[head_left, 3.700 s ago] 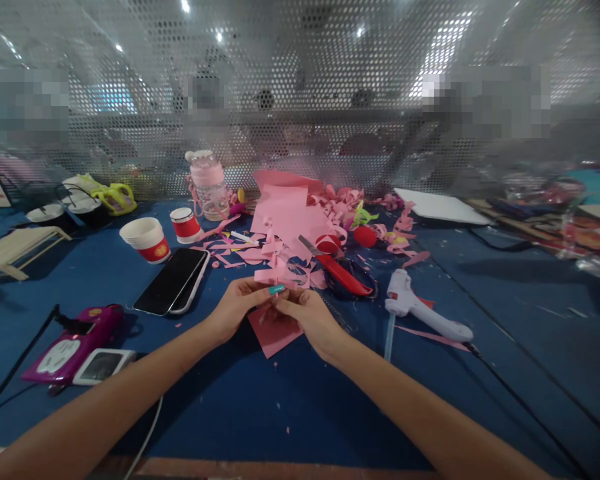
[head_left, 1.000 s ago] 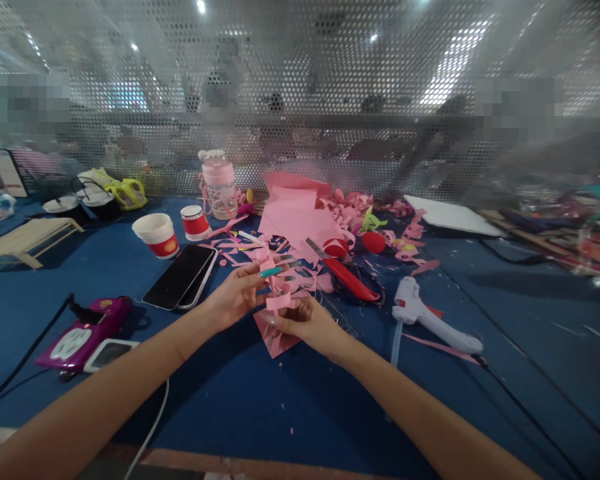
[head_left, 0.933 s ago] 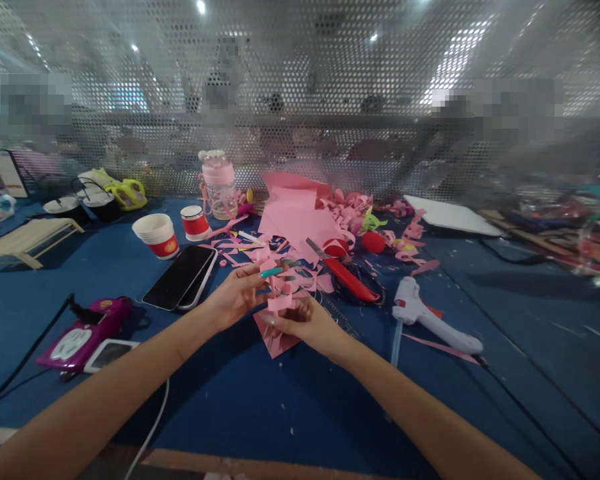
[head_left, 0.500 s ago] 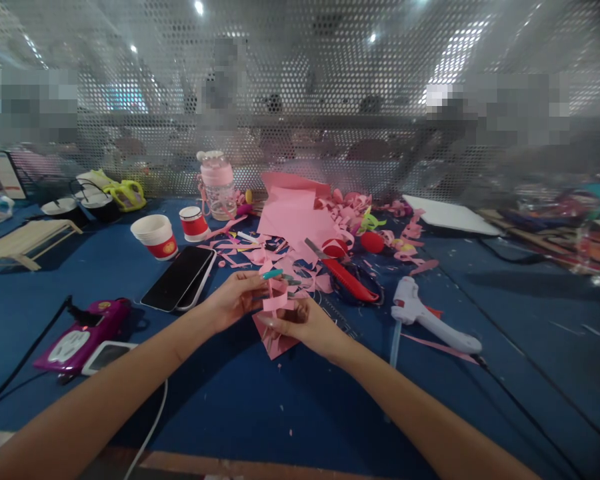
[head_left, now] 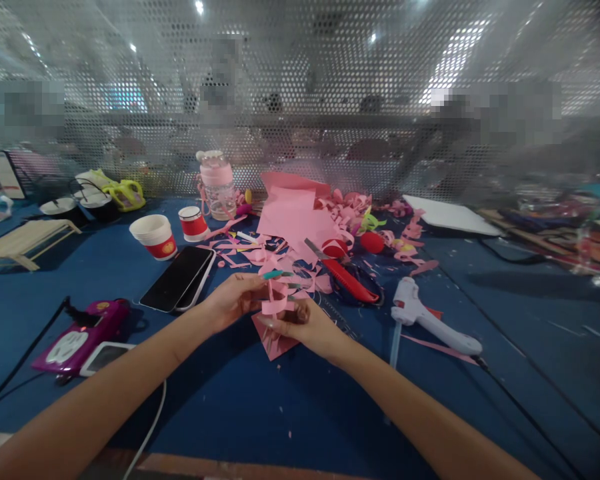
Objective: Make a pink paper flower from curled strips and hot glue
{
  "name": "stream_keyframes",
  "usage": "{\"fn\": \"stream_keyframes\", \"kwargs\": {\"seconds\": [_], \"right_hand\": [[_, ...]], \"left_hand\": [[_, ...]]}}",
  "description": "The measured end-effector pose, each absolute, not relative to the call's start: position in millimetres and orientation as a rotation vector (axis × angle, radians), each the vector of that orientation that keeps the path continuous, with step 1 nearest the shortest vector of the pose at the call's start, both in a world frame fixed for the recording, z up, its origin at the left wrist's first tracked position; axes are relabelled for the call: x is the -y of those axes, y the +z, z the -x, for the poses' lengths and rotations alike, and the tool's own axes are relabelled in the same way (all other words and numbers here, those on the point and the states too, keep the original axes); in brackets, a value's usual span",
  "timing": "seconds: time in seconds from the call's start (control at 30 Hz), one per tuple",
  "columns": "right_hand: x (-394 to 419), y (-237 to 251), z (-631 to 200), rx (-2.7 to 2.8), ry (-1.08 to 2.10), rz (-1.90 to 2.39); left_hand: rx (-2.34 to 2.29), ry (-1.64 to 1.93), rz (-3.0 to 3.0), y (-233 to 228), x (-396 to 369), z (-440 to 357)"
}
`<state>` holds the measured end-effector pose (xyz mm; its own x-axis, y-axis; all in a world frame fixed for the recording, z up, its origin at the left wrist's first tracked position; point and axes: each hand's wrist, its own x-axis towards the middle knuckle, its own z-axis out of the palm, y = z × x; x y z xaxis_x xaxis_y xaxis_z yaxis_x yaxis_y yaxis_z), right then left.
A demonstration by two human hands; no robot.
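A blue table (head_left: 260,407) runs up to a perforated metal screen (head_left: 300,87). Just in front of the red box cutter (head_left: 347,279), the left hand (head_left: 235,301) and right hand (head_left: 303,325) meet, fingertips pinched on a curled pink paper strip (head_left: 273,303). Pink scraps (head_left: 290,220) pile behind the cutter, a white glue gun (head_left: 427,319) lies to its right, and two stacked phones (head_left: 177,279) to its left.

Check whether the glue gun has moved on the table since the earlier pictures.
No. The glue gun lies where it did, right of the red knife; its small shift in the picture matches the camera's own movement.
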<state>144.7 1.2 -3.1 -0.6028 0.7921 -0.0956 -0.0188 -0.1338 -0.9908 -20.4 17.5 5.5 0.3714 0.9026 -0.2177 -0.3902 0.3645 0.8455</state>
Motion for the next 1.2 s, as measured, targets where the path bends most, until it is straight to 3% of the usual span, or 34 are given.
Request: {"fn": "stream_keyframes", "kwargs": {"seconds": [1.2], "right_hand": [[-3.4,-7.5,-143.6,1.488,1.796,0.918]], "left_hand": [[-0.820,1.034,-0.743,5.8,-18.4,18.8]]}}
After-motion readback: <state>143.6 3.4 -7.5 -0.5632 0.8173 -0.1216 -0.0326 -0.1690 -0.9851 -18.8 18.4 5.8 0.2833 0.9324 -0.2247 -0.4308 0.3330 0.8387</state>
